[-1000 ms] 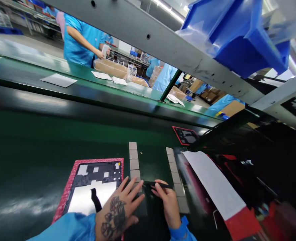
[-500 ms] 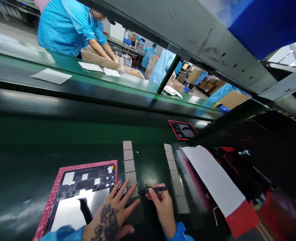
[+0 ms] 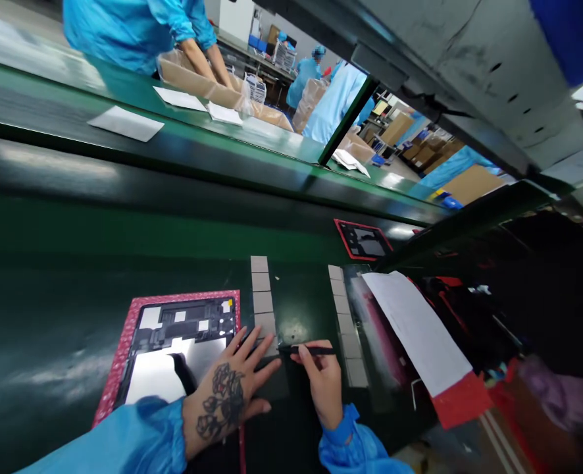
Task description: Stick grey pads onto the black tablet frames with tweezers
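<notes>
My left hand (image 3: 229, 395) lies open on the dark green mat, fingers spread, its fingertips at the lower end of a column of grey square pads (image 3: 262, 303). My right hand (image 3: 318, 382) pinches a slim black tool (image 3: 314, 351), whose tip reaches that column's lowest pad. A second column of grey pads (image 3: 343, 322) stands to the right of my right hand. To my left, a dark tablet-like back panel (image 3: 185, 336) in a red-pink frame lies partly hidden under my left hand.
A second framed panel (image 3: 363, 240) lies farther up the mat, and a white sheet (image 3: 414, 329) lies at the right. A grey metal beam (image 3: 449, 59) crosses overhead. Beyond the green conveyor edge (image 3: 183, 145), co-workers in blue smocks (image 3: 133, 33) stand among cardboard cartons.
The whole view has tilted and shifted as my head moved. My hands stay near the pads, with the black tool still pinched. The co-worker across the conveyor now reaches into the carton.
</notes>
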A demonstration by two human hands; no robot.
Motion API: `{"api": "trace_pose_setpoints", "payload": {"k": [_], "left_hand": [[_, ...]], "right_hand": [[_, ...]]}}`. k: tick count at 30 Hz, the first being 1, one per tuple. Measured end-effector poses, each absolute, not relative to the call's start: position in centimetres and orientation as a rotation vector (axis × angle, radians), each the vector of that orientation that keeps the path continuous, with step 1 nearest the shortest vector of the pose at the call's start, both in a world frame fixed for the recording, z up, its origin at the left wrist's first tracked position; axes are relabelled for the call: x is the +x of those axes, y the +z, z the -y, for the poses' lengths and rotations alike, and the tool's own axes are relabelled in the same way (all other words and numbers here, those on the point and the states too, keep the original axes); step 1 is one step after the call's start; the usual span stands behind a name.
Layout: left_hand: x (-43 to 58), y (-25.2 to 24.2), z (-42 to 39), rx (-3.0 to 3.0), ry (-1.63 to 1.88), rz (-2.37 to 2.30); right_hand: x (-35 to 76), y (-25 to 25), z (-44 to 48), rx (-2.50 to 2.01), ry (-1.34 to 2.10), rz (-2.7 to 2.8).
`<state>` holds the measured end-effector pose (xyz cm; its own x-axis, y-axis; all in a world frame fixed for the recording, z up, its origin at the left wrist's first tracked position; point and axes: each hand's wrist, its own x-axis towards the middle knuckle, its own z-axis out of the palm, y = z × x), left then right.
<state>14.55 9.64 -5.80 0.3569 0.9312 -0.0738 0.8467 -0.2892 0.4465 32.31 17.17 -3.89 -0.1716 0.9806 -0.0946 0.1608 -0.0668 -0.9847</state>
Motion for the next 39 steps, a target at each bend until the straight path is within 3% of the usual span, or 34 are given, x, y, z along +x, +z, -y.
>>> {"api": "trace_pose_setpoints", "payload": {"k": [7, 13, 18, 23, 34, 39], "left_hand": [[14.7, -2.5, -9.7, 2.271, 0.238, -1.565], [15.2, -0.1, -5.5, 2.809, 0.752, -1.407], [10.9, -2.3, -2.8, 2.624, 0.687, -1.792], [7.2, -4.7, -2.4, 2.541, 0.895, -2.043], [6.9, -5.4, -2.6, 2.368, 0.448, -2.084], [7.0, -5.3, -2.6, 2.293, 0.436, -2.067]], "right_hand": [[33.0, -3.6, -16.7, -1.322, 1.188, 1.295], [30.8, -2.2, -18.0, -1.356, 1.401, 1.033], [24.6, -1.4, -16.9, -1.301, 1.641, 1.112], [19.6, -2.7, -16.0, -1.218, 1.764, 1.149], [18.8, -4.2, -15.7, -1.258, 1.657, 1.257], [18.9, -4.3, -15.6, -1.256, 1.648, 1.281]]}}
